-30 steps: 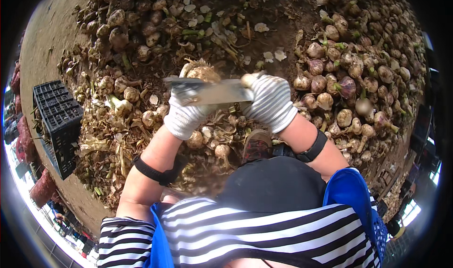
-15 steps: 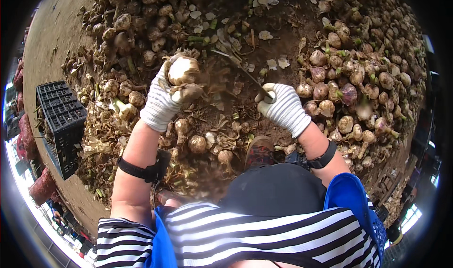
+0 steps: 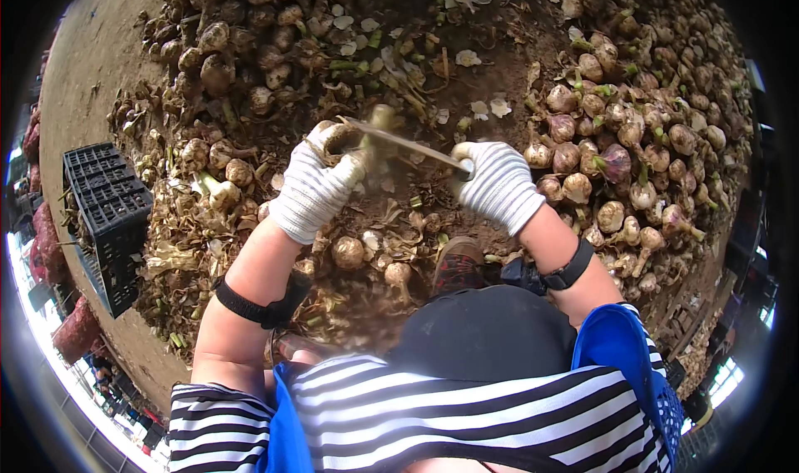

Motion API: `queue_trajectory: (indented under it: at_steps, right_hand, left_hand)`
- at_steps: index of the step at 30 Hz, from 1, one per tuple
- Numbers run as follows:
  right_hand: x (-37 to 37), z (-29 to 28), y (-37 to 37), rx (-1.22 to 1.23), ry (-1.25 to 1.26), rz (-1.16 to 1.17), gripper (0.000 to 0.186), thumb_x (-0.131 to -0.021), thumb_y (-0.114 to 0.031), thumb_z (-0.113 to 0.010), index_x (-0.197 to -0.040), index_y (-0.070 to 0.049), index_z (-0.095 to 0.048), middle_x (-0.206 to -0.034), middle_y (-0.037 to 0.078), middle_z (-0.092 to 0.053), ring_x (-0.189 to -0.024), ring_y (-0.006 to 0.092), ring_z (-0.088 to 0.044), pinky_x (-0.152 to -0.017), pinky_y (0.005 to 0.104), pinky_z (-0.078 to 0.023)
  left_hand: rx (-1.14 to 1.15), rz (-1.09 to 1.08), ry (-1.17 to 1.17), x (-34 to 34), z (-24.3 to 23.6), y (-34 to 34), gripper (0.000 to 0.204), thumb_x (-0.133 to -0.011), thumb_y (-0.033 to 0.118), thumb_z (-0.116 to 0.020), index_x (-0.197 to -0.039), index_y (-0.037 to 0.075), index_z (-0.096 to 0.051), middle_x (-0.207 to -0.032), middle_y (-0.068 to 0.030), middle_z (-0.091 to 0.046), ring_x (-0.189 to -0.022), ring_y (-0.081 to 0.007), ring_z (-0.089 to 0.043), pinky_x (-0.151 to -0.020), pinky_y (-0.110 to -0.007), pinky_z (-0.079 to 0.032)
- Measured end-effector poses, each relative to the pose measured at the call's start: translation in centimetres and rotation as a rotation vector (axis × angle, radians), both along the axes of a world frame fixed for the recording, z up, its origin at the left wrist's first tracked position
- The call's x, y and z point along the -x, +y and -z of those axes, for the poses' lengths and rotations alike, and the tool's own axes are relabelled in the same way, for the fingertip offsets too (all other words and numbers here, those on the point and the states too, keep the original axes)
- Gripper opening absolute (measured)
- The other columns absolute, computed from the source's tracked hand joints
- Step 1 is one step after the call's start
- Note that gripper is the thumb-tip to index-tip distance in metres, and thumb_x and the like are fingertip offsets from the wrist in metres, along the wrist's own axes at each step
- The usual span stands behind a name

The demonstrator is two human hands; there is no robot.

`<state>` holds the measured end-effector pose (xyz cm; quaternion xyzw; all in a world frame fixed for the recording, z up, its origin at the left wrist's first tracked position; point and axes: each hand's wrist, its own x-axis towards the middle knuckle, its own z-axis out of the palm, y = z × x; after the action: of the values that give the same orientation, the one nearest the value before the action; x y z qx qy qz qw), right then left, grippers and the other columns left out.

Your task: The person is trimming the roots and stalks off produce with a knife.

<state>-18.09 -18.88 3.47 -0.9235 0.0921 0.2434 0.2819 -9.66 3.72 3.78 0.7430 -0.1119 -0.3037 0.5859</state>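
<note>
- My left hand (image 3: 315, 186) is clamped on a garlic bulb (image 3: 339, 138), left of centre.
- My right hand (image 3: 499, 188) is clamped on the knife (image 3: 406, 143); its blade points left, toward the bulb.
- For control, I should grip the bulb firmly, left hand clear of the edge.

A knife (image 3: 408, 143) slants across the gap between a worker's gloved left hand (image 3: 318, 183) and right hand (image 3: 499, 187), barring the straight way from one to the other. Beyond the blade, a strip of brown ground (image 3: 499, 72), strewn with low peelings, forms a lane flanked by a left garlic heap (image 3: 218, 65) and a right garlic heap (image 3: 624, 128), which blocks the right hand's outer side. A black crate (image 3: 116, 219) stands farther left; a shoe (image 3: 459, 265) narrows the room nearer the body.
</note>
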Motion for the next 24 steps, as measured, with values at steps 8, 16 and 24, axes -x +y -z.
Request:
queue_trajectory:
  at_steps: [8, 16, 24]
  right_hand:
    - [2.2, 4.9, -2.1, 0.008, 0.166, 0.317, 0.041, -0.071, -0.021, -0.056, -0.108, -0.005, -0.065, -0.103, 0.02, -0.065, -0.099, 0.0328, -0.061, -0.086, 0.0383, -0.049]
    - [3.5, 8.1, -4.5, -0.197, 0.032, 0.556, 0.024, -0.076, -0.017, -0.056, -0.092, -0.001, -0.065, -0.073, 0.013, -0.065, -0.064, 0.0209, -0.059, -0.064, 0.0302, -0.047]
    - [3.8, 7.3, -4.4, -0.287, -0.02, 0.568, 0.015, -0.074, -0.014, -0.06, -0.083, -0.002, -0.062, -0.064, 0.004, -0.062, -0.057, 0.0136, -0.054, -0.059, 0.0287, -0.045]
  left_hand:
    - [0.427, 0.047, 0.06, -3.0, -6.2, -7.8, 0.051, -0.084, 0.015, -0.069, -0.129, 0.006, -0.047, -0.11, -0.0054, -0.059, -0.09, -0.0119, -0.058, -0.08, -0.027, -0.05]
    - [-1.297, 0.152, -0.661, -13.0, 4.9, -0.1, 0.069, -0.08, 0.047, -0.062, -0.139, 0.019, -0.039, -0.143, -0.0183, -0.035, -0.131, -0.043, -0.031, -0.107, -0.046, -0.033]
    - [-1.057, 0.503, -0.636, -6.5, 3.8, 4.6, 0.049, -0.073, 0.017, -0.07, -0.118, 0.004, -0.053, -0.116, -0.0203, -0.055, -0.109, -0.0354, -0.053, -0.093, -0.04, -0.046]
